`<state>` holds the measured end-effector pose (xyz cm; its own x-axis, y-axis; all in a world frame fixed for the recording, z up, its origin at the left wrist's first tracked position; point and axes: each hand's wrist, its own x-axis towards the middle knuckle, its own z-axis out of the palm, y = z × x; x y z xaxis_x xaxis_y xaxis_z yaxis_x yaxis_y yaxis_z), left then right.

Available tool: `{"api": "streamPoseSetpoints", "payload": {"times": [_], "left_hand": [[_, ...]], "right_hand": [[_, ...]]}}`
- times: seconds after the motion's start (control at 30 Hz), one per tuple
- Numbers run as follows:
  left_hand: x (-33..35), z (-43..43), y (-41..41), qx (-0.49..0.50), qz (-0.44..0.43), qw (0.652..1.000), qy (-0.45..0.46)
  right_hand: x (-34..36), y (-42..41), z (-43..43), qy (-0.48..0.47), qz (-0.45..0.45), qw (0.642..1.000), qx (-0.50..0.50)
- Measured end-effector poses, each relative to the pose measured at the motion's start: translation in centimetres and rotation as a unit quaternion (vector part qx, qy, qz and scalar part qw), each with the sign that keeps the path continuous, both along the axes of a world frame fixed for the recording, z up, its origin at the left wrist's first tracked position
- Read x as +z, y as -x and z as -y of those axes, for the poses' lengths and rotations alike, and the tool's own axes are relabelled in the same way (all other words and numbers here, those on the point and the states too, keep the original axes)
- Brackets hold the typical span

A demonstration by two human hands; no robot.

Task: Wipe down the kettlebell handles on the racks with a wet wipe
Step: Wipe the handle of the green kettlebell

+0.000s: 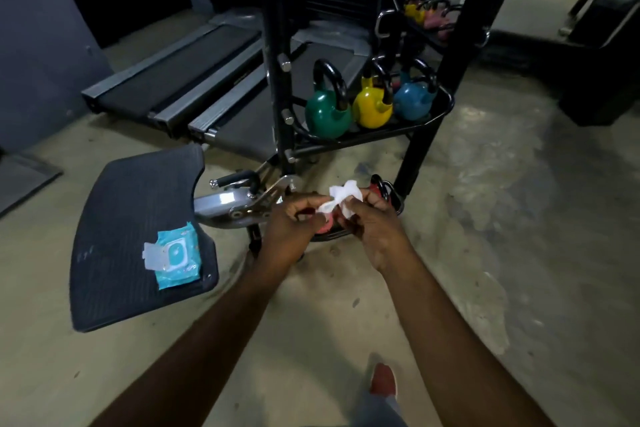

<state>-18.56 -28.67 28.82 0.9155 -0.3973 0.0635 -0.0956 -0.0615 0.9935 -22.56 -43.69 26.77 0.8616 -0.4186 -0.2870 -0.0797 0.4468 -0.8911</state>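
Wet wipe pinched between both hands, low in front of the kettlebell rack.
Left hand and right hand fingertips hold it; limp, damp, likely slippery, so bunch before gripping handles.

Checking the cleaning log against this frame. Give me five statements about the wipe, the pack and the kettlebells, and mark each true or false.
1. Both hands hold the white wipe. True: the left hand and the right hand pinch it between them.
2. The wipe pack lies closed on the floor. False: it lies on the dark ribbed platform with its flap open.
3. The middle shelf holds a green kettlebell, a yellow kettlebell and a blue kettlebell. True.
4. The wipe is on the green kettlebell's handle. False: it is held apart from it, nearer the camera.
5. The yellow kettlebell stands leftmost. False: the green one does.
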Motion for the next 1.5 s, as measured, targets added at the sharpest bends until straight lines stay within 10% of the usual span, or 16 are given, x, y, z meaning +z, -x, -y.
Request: {"api": "streamPoseSetpoints", "payload": {"times": [0.43,1.03,1.2,1.3,1.4,1.5], "left_hand": [[-1.0,19.3,-3.0,0.081,0.069,0.992,-0.073],[-1.2,22.1,-23.2,0.078,0.001,0.996,-0.03],[-1.2,21.6,-29.6,0.041,0.038,0.994,-0.095],[-0.9,21.2,-34.1,0.097,0.128,0.971,-0.178],[-0.5,22.1,-37.5,0.051,0.167,0.959,-0.224],[-0.4,23.1,-39.6,0.02,0.149,0.956,-0.253]], "right_hand": [[1.8,-3.1,19.1,0.036,0.032,0.994,0.096],[0.5,-22.2,21.5,-0.04,0.062,0.992,0.102],[-0.4,-27.1,22.3,0.135,0.077,0.985,0.078],[-0.8,-29.7,22.9,0.384,0.103,0.917,0.037],[-1.8,-31.6,23.6,0.612,0.177,0.77,0.045],[-2.7,-32.9,24.5,0.702,0.222,0.673,0.073]]}}
